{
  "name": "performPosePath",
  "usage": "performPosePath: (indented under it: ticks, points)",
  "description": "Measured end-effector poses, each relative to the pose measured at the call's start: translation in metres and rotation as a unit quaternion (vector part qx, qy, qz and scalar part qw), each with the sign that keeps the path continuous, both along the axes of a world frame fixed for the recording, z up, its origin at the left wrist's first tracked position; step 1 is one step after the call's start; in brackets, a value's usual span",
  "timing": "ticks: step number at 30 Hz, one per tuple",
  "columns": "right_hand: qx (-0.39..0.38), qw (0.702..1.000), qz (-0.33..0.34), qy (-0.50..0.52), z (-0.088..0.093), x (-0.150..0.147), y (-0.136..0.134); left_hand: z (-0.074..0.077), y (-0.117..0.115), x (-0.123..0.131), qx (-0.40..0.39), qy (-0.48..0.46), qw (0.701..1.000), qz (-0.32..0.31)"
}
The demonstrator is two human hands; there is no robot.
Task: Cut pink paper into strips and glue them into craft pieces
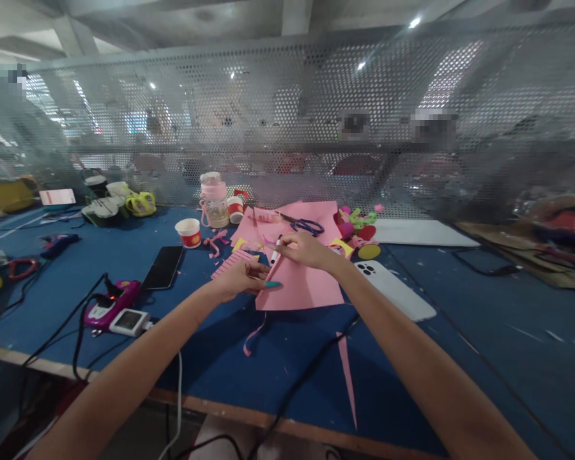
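Note:
My left hand (239,280) is at the left edge of a pink paper sheet (311,287), its fingers closed on that raised edge. A slim teal piece (273,284) shows by its fingertips; what it is I cannot make out. Over the sheet, my right hand (306,249) is closed around a white marker (275,250) with a dark end. Beside my left hand lies a pink strip-cut paper (232,260). Scissors (307,225) with dark blue handles rest on more pink paper (323,209) behind my hands. A thin pink curl (255,338) hangs below the sheet.
A paper cup (188,234) and a pink-lidded bottle (215,203) stand at the back. A black phone (163,267) and purple power strip (115,303) lie left; a white phone (395,291) lies right. A black cable (311,364) crosses the front. A perforated screen (287,121) bounds the table.

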State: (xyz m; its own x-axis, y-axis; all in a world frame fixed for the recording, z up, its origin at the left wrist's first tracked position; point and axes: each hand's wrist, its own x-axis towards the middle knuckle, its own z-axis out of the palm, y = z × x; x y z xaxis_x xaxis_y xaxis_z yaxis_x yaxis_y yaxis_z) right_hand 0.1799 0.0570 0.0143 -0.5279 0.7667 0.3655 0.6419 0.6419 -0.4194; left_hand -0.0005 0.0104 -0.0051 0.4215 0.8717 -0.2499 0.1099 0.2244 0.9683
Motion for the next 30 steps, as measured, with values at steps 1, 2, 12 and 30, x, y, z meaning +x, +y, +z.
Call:
performPosePath:
  ticks: [1, 2, 12, 30]
  points:
    - [-0.003, 1.000, -0.004, 0.013, -0.002, 0.001, 0.001, 0.001, 0.000, 0.000, 0.001, -0.001, 1.000, 0.005]
    - [-0.008, 1.000, -0.005, 0.028, -0.003, 0.002, 0.002, 0.002, 0.001, 0.000, 0.003, 0.000, 1.000, 0.008]
    - [-0.028, 0.995, -0.064, 0.074, -0.009, -0.011, -0.005, 0.001, 0.006, -0.003, 0.248, 0.184, 0.948, 0.082]
    - [-0.116, 0.988, -0.082, 0.054, -0.012, -0.014, -0.011, -0.012, 0.027, -0.020, 0.401, 0.255, 0.874, 0.100]
